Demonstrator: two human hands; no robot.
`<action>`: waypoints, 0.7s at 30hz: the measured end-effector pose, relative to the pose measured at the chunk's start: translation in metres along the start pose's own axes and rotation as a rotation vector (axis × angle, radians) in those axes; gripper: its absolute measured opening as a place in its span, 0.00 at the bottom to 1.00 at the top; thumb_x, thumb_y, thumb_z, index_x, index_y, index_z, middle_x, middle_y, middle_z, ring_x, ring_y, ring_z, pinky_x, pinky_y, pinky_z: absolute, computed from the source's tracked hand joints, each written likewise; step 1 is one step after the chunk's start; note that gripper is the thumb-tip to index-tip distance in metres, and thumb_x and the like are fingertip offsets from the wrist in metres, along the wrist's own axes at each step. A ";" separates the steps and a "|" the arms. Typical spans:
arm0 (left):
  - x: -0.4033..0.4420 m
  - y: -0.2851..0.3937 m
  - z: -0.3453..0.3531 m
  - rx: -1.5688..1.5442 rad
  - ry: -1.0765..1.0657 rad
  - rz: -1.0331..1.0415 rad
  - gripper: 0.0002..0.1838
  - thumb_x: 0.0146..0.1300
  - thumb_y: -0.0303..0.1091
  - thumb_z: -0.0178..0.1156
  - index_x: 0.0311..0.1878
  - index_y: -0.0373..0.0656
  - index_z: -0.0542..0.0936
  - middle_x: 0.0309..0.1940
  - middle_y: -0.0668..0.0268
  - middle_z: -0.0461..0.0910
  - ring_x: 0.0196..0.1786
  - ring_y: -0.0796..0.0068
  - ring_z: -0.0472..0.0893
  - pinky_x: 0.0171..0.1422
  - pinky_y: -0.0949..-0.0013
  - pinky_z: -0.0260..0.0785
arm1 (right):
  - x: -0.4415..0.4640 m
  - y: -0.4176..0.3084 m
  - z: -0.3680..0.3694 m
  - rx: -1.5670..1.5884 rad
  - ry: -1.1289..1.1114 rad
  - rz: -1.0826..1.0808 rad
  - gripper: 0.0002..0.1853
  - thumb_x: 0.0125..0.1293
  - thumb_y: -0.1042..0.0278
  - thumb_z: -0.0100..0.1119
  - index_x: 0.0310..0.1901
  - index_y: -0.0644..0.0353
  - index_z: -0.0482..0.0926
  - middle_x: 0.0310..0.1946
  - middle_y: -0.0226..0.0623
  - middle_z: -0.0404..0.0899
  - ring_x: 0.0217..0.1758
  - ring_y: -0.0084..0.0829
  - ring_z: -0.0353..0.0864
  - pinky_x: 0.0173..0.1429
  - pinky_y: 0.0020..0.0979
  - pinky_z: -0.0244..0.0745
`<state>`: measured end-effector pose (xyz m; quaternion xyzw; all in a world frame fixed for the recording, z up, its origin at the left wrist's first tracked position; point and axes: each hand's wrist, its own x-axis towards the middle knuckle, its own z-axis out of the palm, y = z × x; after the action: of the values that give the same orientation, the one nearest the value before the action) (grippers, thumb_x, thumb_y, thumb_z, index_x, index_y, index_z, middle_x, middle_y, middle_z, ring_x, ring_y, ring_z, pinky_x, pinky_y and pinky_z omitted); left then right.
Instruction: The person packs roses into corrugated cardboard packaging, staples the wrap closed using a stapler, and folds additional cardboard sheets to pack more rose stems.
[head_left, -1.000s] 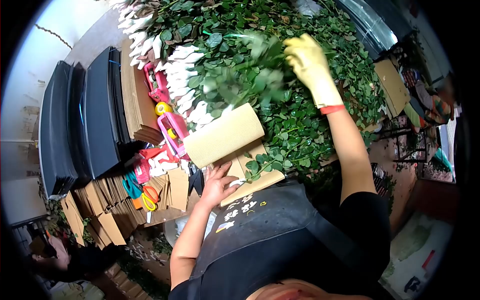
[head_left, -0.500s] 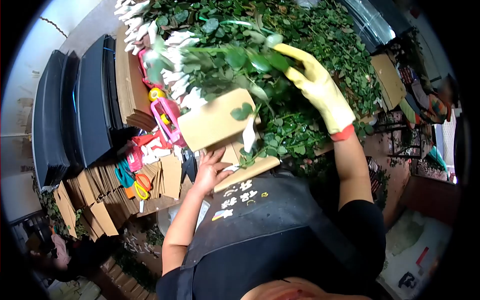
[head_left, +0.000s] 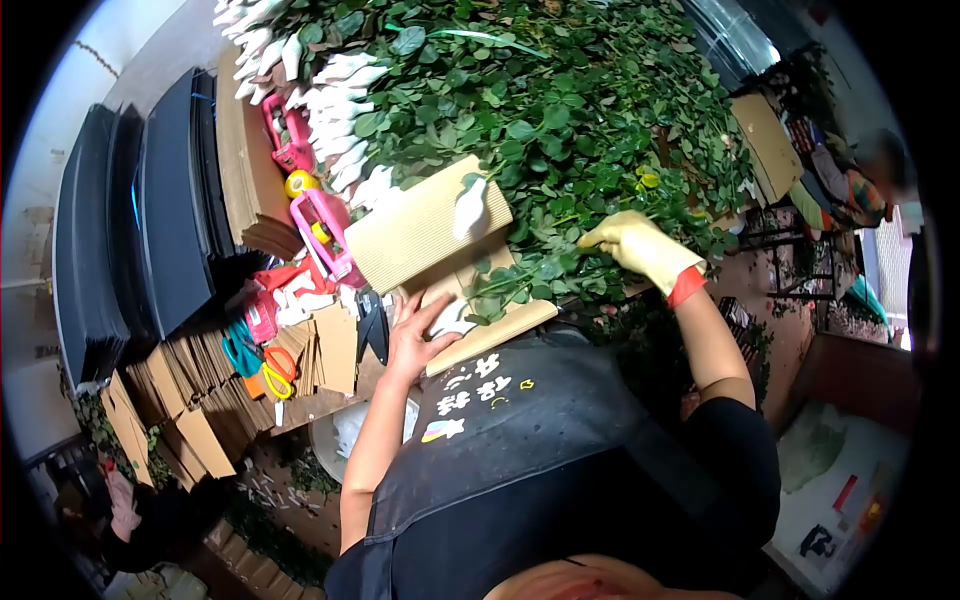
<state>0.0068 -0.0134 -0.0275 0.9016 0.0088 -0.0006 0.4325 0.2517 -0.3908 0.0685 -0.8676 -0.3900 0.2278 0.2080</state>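
Note:
My left hand (head_left: 412, 335), bare, lies on the folded corrugated cardboard sheet (head_left: 420, 235) with its fingers spread. Beside those fingers a white-wrapped flower head (head_left: 452, 318) rests in the lower fold. A second white-wrapped flower head (head_left: 470, 208) is over the raised cardboard flap. My right hand (head_left: 640, 250) wears a yellow rubber glove with a red cuff. Its fingers are closed on a leafy flower stem (head_left: 545, 268) to the right of the cardboard; the exact grip point is partly hidden by leaves.
A large heap of leafy stems (head_left: 560, 110) covers the table behind, with white-wrapped heads (head_left: 340, 100) along its left. Pink tape dispensers (head_left: 325, 235), a black stapler (head_left: 373, 325), scissors (head_left: 277, 372) and stacked cardboard (head_left: 215, 385) stand left. Another person (head_left: 850, 190) is at far right.
My right hand has come down and toward me from above the heap, bringing a leafy stem to the cardboard. My left hand has stayed nearly in place.

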 end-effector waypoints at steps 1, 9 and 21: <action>-0.002 -0.008 0.005 0.039 -0.030 0.022 0.30 0.54 0.50 0.80 0.61 0.54 0.89 0.66 0.67 0.85 0.79 0.51 0.70 0.88 0.35 0.44 | 0.000 -0.004 0.008 0.016 -0.045 -0.029 0.14 0.63 0.77 0.67 0.50 0.53 0.91 0.47 0.46 0.90 0.52 0.48 0.88 0.60 0.42 0.84; 0.002 0.000 -0.002 0.163 -0.070 0.023 0.40 0.55 0.50 0.79 0.70 0.46 0.79 0.71 0.52 0.78 0.78 0.46 0.70 0.88 0.37 0.46 | 0.103 -0.065 -0.064 -0.634 0.740 0.005 0.22 0.68 0.63 0.70 0.64 0.52 0.83 0.69 0.48 0.79 0.74 0.44 0.76 0.80 0.45 0.71; 0.007 0.032 -0.018 0.308 -0.071 0.083 0.27 0.55 0.45 0.79 0.52 0.39 0.82 0.45 0.55 0.83 0.50 0.50 0.83 0.54 0.54 0.77 | 0.154 -0.153 -0.059 -0.172 0.662 -0.915 0.12 0.63 0.69 0.68 0.48 0.56 0.87 0.53 0.39 0.90 0.45 0.39 0.89 0.47 0.37 0.86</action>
<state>0.0139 -0.0193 0.0091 0.9563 -0.0440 -0.0157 0.2887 0.2865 -0.1897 0.1633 -0.6491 -0.6574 -0.2018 0.3252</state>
